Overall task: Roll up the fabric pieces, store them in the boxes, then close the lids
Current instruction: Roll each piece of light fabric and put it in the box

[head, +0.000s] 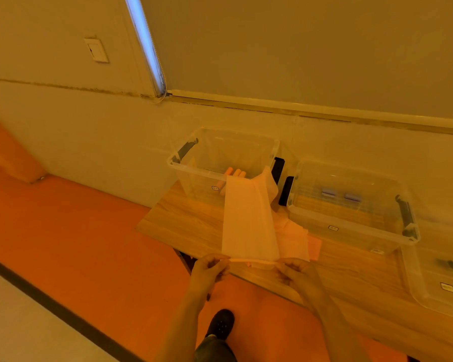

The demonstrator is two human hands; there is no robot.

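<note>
A person stands at a wooden table (pixel 188 218), seen from above. Both hands sit at 6 o'clock near the table's front edge. The left hand (pixel 209 267) and right hand (pixel 296 270) each pinch one end of the rolled near edge of a pale pink cloth (pixel 249 218). The cloth stretches away toward 12 o'clock, its far end draped against a clear box (pixel 194 163) holding several pink rolls (pixel 236 173). More pink cloths (pixel 296 239) lie flat beneath it. A second clear box (pixel 351 226) stands at 2 o'clock, a third box (pixel 429 293) at 4 o'clock.
</note>
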